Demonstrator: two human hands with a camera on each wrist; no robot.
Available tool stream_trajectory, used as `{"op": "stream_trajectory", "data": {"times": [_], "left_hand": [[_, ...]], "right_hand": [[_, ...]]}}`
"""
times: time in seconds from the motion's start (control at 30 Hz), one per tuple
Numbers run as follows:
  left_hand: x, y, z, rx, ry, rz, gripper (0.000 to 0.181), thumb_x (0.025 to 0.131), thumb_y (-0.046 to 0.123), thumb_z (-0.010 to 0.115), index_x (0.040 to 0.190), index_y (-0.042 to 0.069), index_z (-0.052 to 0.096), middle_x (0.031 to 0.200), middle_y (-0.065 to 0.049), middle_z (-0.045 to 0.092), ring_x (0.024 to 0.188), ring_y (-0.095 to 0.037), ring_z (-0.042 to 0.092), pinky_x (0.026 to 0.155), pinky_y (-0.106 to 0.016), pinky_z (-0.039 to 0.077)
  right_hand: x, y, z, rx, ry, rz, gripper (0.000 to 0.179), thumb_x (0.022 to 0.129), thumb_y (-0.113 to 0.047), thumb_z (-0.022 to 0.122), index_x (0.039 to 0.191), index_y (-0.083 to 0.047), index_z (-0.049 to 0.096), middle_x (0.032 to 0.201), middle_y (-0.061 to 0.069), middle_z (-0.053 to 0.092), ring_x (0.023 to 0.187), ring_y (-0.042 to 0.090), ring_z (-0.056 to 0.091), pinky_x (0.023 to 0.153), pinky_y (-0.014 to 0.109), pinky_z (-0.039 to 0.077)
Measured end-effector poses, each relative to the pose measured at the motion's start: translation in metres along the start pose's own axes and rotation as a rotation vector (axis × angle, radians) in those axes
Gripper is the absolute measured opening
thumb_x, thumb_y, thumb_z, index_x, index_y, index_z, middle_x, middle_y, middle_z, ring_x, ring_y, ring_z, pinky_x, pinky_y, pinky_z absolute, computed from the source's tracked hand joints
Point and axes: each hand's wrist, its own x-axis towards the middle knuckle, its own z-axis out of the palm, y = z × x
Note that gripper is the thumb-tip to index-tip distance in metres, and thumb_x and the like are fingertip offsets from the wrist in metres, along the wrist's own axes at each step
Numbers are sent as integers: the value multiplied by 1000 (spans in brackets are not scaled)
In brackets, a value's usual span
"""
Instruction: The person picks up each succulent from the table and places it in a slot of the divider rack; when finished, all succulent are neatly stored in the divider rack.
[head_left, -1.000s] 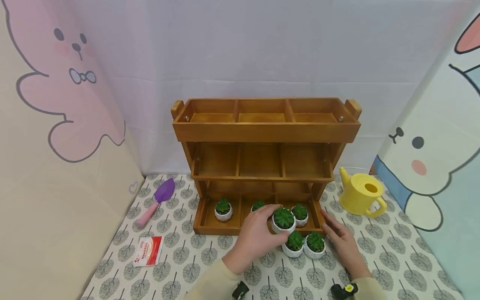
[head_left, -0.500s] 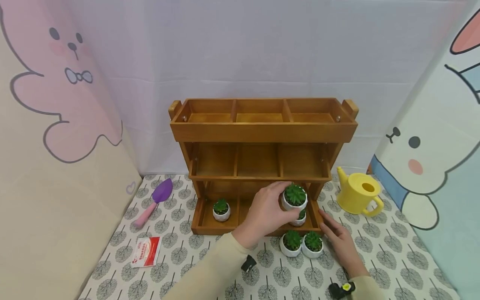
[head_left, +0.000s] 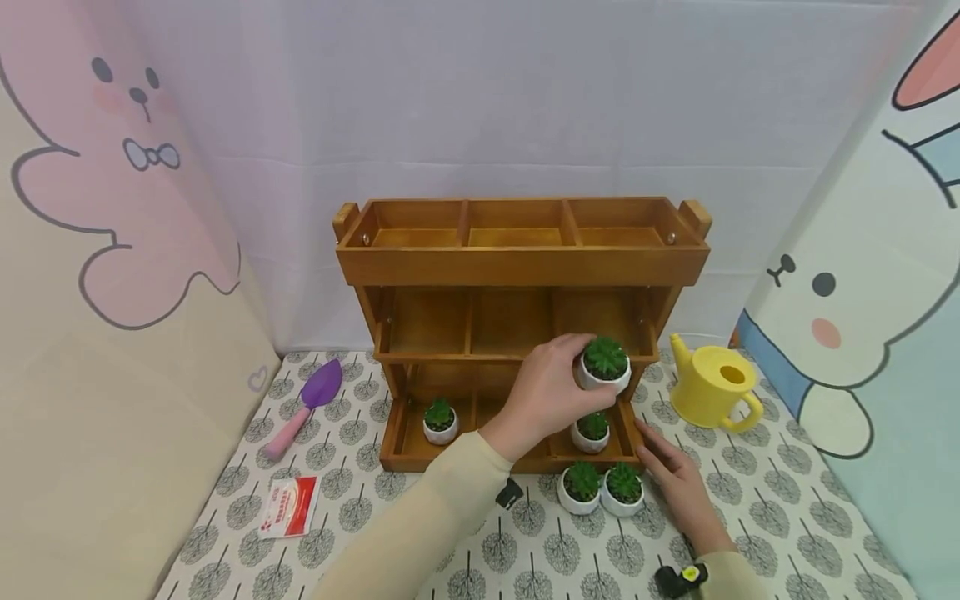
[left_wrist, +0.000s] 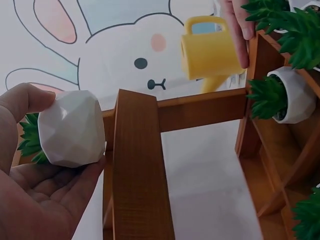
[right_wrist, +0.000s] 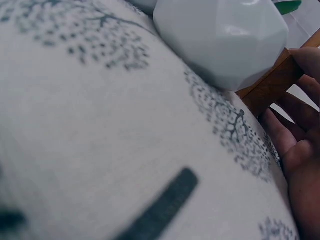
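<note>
My left hand (head_left: 546, 392) holds a potted succulent (head_left: 604, 364) by its white faceted pot, thumb on one side and fingers on the other. The pot is raised in front of the right compartment of the middle tier of a brown wooden shelf (head_left: 525, 267). My right hand (head_left: 678, 487) rests its nearly straight fingers against the front right corner of the bottom tier. Beneath the left hand, another succulent (head_left: 591, 432) sits in the bottom right compartment. A third succulent (head_left: 440, 419) stands in the bottom left compartment. The bottom middle compartment is mostly hidden by my left arm.
Two more potted succulents (head_left: 580, 485) stand side by side on the tree-print cloth (head_left: 465, 550) before the shelf. A yellow watering can (head_left: 712, 387) is at the right. On the left lie a purple-and-pink trowel (head_left: 321, 385) and a red-and-white packet (head_left: 289, 507).
My left hand has carried the succulent up and to the right, from above the pots on the cloth to the middle tier. The right hand has stayed at the shelf corner.
</note>
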Motion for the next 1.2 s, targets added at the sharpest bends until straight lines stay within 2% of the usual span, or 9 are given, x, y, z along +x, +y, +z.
{"op": "stream_trajectory", "data": {"times": [0.13, 0.23, 0.33, 0.47, 0.57, 0.73, 0.83, 1.0, 1.2], "left_hand": [[10, 3, -1, -9, 21, 27, 57, 86, 33, 84, 135, 9, 67, 125, -1, 69, 103, -11, 64, 85, -24, 54], [20, 4, -1, -10, 50, 48, 55, 85, 30, 84, 133, 9, 67, 121, -1, 69, 100, -9, 63, 83, -22, 53], [31, 2, 0, 11, 69, 54, 54, 84, 28, 84, 132, 9, 66, 117, -1, 68, 98, -9, 62, 83, -21, 51], [46, -1, 3, 36, 66, 28, 53, 84, 25, 84, 131, 10, 65, 117, -1, 67, 98, -9, 61, 84, -22, 51], [55, -2, 7, 45, 49, -5, 50, 85, 23, 83, 130, 12, 64, 117, 1, 65, 99, -9, 60, 85, -23, 51], [70, -4, 13, 94, 13, -45, 51, 86, 22, 85, 129, 11, 62, 118, 2, 63, 102, -10, 60, 87, -22, 51], [76, -5, 17, 162, -4, -34, 47, 86, 23, 86, 125, 9, 64, 114, 1, 64, 100, -11, 60, 87, -22, 50], [80, -5, 20, 229, -9, -8, 39, 90, 25, 83, 119, 8, 65, 108, 0, 64, 100, -14, 62, 87, -23, 51], [80, -3, 22, 231, -8, -34, 37, 91, 24, 84, 117, 7, 66, 106, -1, 66, 98, -14, 63, 86, -22, 52]], "right_hand": [[0, 0, -1, -28, -5, 9, 59, 109, -43, 54, 162, -21, 41, 166, 5, 36, 151, 34, 34, 118, 38, 35], [1, 1, -1, -29, -5, 17, 59, 109, -43, 54, 162, -21, 40, 166, 5, 35, 151, 34, 33, 118, 38, 34], [2, 2, -1, -22, -2, 29, 61, 109, -45, 54, 163, -21, 39, 167, 4, 34, 151, 35, 32, 118, 46, 32], [2, 2, -1, -10, 2, 35, 61, 108, -45, 54, 163, -21, 39, 167, 3, 34, 152, 34, 32, 112, 20, 36], [2, 1, -1, -2, 1, 25, 61, 109, -43, 55, 162, -19, 40, 167, 4, 35, 152, 35, 32, 101, 5, 32], [2, -1, 0, -8, 0, 33, 62, 108, -45, 55, 162, -18, 40, 167, 5, 35, 152, 35, 32, 99, 4, 32], [1, -3, 0, -6, 0, 43, 62, 108, -45, 55, 162, -18, 40, 167, 5, 34, 152, 35, 32, 99, 4, 32], [1, -3, 0, -9, -3, 49, 62, 108, -45, 55, 162, -19, 40, 167, 5, 34, 152, 35, 31, 100, 4, 32], [1, -3, 0, -3, -4, 47, 62, 108, -44, 55, 162, -19, 40, 167, 4, 34, 153, 34, 30, 100, 3, 31]]}}
